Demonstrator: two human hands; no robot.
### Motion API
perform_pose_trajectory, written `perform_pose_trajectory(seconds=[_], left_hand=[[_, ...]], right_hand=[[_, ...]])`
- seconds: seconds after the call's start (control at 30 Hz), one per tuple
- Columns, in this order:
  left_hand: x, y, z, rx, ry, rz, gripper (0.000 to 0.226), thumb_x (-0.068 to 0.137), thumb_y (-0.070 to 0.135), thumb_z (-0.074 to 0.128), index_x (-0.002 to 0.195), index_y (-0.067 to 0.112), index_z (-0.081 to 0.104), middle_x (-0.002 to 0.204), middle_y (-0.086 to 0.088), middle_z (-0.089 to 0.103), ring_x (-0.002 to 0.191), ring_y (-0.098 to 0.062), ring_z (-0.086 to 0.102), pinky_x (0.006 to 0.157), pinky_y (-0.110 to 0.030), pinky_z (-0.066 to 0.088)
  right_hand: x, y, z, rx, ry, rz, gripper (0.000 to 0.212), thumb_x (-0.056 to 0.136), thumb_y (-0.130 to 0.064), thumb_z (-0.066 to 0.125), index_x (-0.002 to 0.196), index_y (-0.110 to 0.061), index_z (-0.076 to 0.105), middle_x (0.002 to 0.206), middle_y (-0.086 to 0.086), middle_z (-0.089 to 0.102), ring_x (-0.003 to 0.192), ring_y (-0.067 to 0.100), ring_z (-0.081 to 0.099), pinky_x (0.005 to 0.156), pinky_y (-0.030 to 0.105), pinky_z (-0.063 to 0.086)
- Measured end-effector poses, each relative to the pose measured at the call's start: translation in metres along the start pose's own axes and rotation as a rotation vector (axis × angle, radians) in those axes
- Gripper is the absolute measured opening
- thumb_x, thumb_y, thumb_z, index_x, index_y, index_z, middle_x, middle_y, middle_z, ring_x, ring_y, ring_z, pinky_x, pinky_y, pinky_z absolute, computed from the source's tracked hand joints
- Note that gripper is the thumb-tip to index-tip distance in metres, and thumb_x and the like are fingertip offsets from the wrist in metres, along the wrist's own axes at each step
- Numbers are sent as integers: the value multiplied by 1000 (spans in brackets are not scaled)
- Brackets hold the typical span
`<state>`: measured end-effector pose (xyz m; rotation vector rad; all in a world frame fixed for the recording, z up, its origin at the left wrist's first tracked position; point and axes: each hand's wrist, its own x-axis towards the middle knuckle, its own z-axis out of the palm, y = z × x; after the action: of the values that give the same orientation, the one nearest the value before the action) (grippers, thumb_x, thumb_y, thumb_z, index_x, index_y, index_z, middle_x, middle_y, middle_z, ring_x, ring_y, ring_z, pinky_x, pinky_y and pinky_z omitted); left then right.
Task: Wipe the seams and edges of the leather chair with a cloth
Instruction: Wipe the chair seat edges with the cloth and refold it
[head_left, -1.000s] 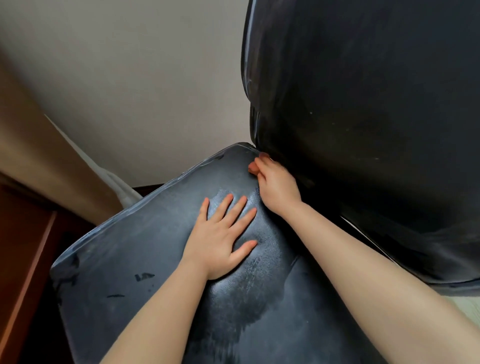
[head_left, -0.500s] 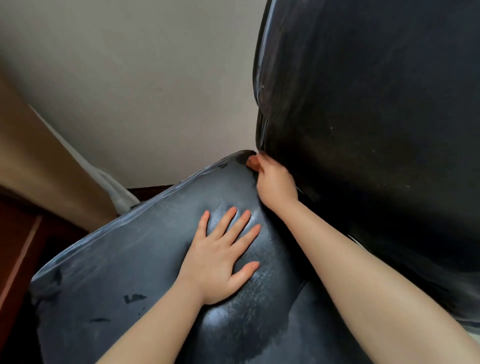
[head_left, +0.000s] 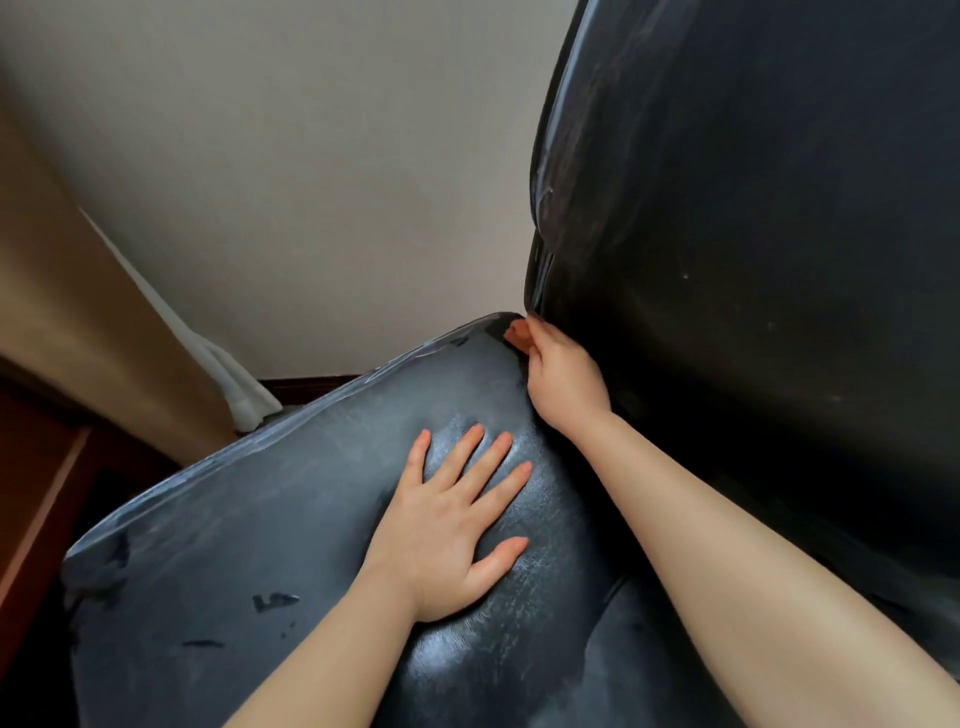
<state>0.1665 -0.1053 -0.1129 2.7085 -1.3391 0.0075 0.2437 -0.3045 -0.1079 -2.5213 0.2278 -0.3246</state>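
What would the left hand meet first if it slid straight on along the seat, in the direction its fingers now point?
The left hand lies flat on the seat cushion, fingers pointing up and right. Straight on, it would probably first meet the right hand, which is at the crease below the backrest; depth is unclear.

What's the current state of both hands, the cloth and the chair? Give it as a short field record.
left hand: flat, fingers spread, pressing on the seat cushion
right hand: fingers curled at the crease where seat meets backrest, far corner
cloth: only a small orange bit shows at the right fingertips
seat surface: worn, scuffed patches near the front left edge
background: curtain, wall
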Motion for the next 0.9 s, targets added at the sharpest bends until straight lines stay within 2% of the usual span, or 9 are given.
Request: perform_pose_trajectory(seconds=[0.17,0.23,0.33,0.4,0.5,0.6,0.7,0.8,0.9], left_hand=[[0,0,1,-10,-11,6,59,89,58,34,141,30,40,150,0,36,139,-26,32,107,-57,15],[1,0,-1,-12,-37,11,60,88,58,34,140,29,42,150,0,37,139,-26,33,107,-57,15],[1,0,-6,1,-103,10,63,88,59,30,142,28,41,150,-2,37,140,-26,31,109,-58,13],[1,-1,-19,-43,-148,15,70,86,63,23,146,29,30,155,0,25,145,-22,18,115,-56,8],[-5,-18,-38,-222,-159,-74,81,77,69,7,150,33,11,158,11,6,146,-9,-1,118,-39,-6],[-36,-53,-39,-162,-137,-139,79,80,69,11,150,32,17,158,10,8,146,-11,2,119,-38,0],[-60,-66,-27,-6,-109,-52,67,90,60,29,146,24,34,154,-2,27,143,-22,23,114,-43,13],[-57,-66,-18,-8,-58,-43,64,89,57,35,144,24,38,152,-2,33,141,-24,29,112,-43,16],[-58,-68,-15,-25,-11,-39,63,88,55,36,143,24,40,151,-3,35,140,-25,31,111,-45,18]], right_hand=[[39,-13,7,-56,-88,88,40,90,-3,37,122,-15,57,126,3,60,117,25,53,95,34,45],[40,-29,16,-114,-108,-45,36,88,-3,41,115,-15,61,121,2,63,113,24,54,89,28,43],[23,-46,25,-78,-170,-247,28,89,-5,44,108,-12,63,113,1,65,109,24,56,86,32,43],[17,-47,16,-32,-179,-236,33,90,-2,43,118,-8,60,119,4,64,115,23,53,95,33,41],[17,-38,7,8,-141,-153,38,92,2,41,127,-2,54,127,8,60,122,22,50,100,16,29],[16,-40,11,-24,-87,-120,38,93,1,40,129,-3,53,131,8,57,124,25,48,102,23,30],[17,-41,17,-89,-80,-109,38,92,-2,40,126,-9,56,131,5,57,122,25,48,100,33,39],[27,-46,25,-149,-64,-54,37,88,-4,40,116,-18,61,124,0,61,116,25,53,90,34,46],[27,-69,38,-178,-87,-43,33,85,-7,44,107,-21,64,118,-3,64,110,24,56,84,31,45]])
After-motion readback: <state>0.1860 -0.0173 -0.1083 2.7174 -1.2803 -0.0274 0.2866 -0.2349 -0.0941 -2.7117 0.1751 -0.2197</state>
